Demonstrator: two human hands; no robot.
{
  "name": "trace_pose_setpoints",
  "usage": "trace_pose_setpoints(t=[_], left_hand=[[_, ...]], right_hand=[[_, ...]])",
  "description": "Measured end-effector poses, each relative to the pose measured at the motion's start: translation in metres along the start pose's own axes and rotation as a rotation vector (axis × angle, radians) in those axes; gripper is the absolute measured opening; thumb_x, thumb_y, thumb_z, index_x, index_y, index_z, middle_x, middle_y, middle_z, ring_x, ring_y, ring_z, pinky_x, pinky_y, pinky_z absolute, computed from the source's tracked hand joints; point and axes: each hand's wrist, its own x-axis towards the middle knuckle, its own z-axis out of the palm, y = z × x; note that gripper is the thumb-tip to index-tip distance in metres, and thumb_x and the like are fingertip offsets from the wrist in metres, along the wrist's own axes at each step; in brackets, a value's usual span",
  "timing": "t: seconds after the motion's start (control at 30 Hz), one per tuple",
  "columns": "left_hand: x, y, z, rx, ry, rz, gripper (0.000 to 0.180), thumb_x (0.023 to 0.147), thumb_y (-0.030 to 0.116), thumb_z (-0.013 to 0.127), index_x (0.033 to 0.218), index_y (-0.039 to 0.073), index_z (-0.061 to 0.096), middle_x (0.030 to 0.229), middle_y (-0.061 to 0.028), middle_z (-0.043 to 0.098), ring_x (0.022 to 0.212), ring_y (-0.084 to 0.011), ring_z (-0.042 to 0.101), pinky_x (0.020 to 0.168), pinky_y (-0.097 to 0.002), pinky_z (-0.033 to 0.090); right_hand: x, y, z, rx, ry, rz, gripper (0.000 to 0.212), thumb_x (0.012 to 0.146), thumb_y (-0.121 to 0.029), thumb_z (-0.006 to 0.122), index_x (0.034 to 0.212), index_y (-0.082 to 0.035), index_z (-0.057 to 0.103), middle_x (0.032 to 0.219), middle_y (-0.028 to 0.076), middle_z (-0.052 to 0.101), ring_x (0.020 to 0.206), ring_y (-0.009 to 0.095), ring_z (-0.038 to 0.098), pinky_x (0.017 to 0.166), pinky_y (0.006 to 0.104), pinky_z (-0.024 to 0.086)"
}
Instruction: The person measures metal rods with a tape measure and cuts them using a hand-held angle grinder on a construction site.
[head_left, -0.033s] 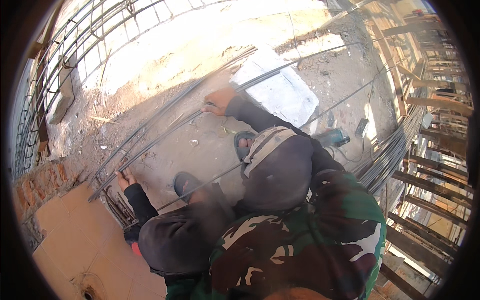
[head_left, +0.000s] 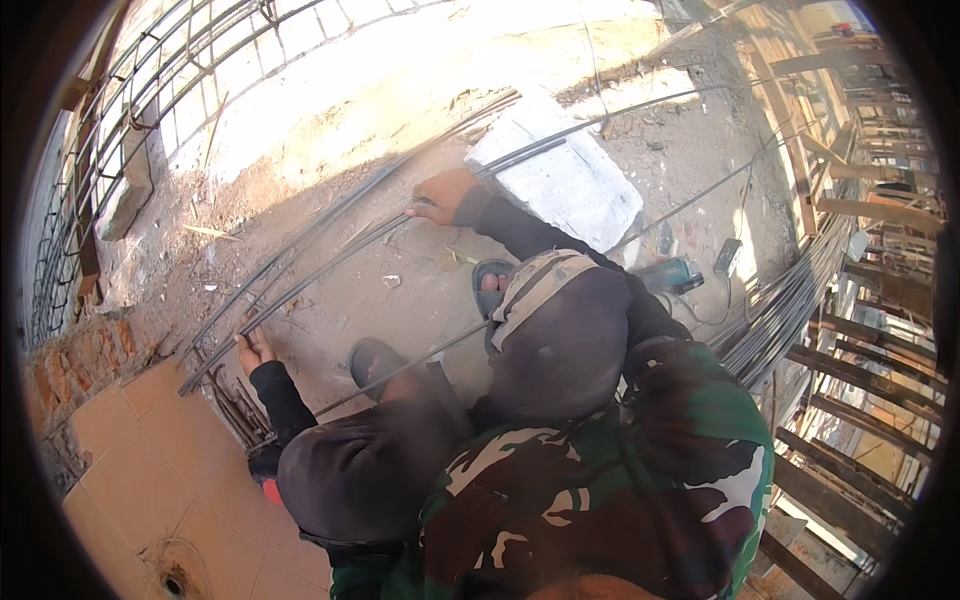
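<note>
A bundle of thin steel reinforcing bars point(head_left: 345, 253) slants from the lower left up to the right, low over the dusty ground. My right hand point(head_left: 442, 197) is closed round it near a pale slab point(head_left: 590, 195), which lies under the bars. Close to the bundle's left end, my left hand point(head_left: 256, 350) has its fingers curled against the bars from the near side. Several more loose bars point(head_left: 345, 205) run just beyond the held ones. A single bar point(head_left: 440, 350) crosses by my sandalled feet. Short rods point(head_left: 232, 405) lie beside my left wrist.
A teal power tool point(head_left: 670, 276) with a cord rests right of my knee. Farther right are a large stack of bars point(head_left: 770, 325) and wooden beams point(head_left: 855, 370). Orange floor tiles point(head_left: 150, 430) meet broken brick point(head_left: 95, 360) at lower left. A steel bar cage point(head_left: 115, 130) stands upper left.
The whole view has shifted very slightly. Both hands keep their grip at about the same places on the bars.
</note>
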Motion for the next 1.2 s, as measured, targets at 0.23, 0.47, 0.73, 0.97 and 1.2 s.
trace_pose_setpoints(t=[0.23,0.47,0.73,0.97,1.2], left_hand=[[0.006,-0.019,0.008,-0.095,0.167,-0.053,0.046,0.101,0.017,0.048,0.136,-0.008,0.034,0.138,-0.0292,0.045,0.132,-0.0407,0.042,0.111,-0.0515,0.037],[0.014,0.002,-0.018,-0.092,0.158,-0.019,0.031,0.100,0.015,0.047,0.124,-0.004,0.047,0.128,-0.0209,0.056,0.124,-0.0359,0.051,0.111,-0.0569,0.033],[0.007,-0.005,0.010,-0.209,0.179,-0.043,0.034,0.102,0.010,0.040,0.132,-0.004,0.040,0.133,-0.0209,0.049,0.122,-0.0388,0.052,0.105,-0.0597,0.038],[0.002,-0.008,0.012,-0.165,0.222,-0.060,0.039,0.101,0.007,0.042,0.136,-0.006,0.035,0.135,-0.0211,0.049,0.123,-0.0384,0.052,0.104,-0.0598,0.038],[-0.009,0.001,0.010,-0.183,0.105,-0.071,0.041,0.101,0.006,0.040,0.138,-0.006,0.032,0.137,-0.0229,0.048,0.125,-0.0399,0.050,0.106,-0.0567,0.039]], right_hand=[[0.008,0.012,-0.004,-0.084,-0.035,0.018,0.047,0.089,-0.057,0.052,0.101,-0.015,0.070,0.082,0.014,0.069,0.081,0.035,0.067,0.072,0.0479,0.051],[0.016,-0.005,0.004,-0.083,0.030,-0.107,0.046,0.091,-0.055,0.052,0.100,-0.013,0.067,0.081,0.013,0.069,0.079,0.032,0.067,0.069,0.0448,0.051],[0.008,-0.004,0.006,-0.173,0.057,-0.091,0.047,0.092,-0.055,0.050,0.097,-0.010,0.065,0.078,0.015,0.067,0.078,0.035,0.065,0.066,0.0444,0.049],[0.016,-0.005,0.002,-0.171,-0.040,0.013,0.057,0.089,-0.062,0.048,0.099,-0.010,0.069,0.077,0.015,0.068,0.078,0.035,0.066,0.069,0.0456,0.050],[0.017,-0.008,-0.001,-0.154,-0.060,0.036,0.058,0.089,-0.063,0.048,0.098,-0.010,0.070,0.076,0.015,0.068,0.077,0.034,0.066,0.069,0.0453,0.050]])
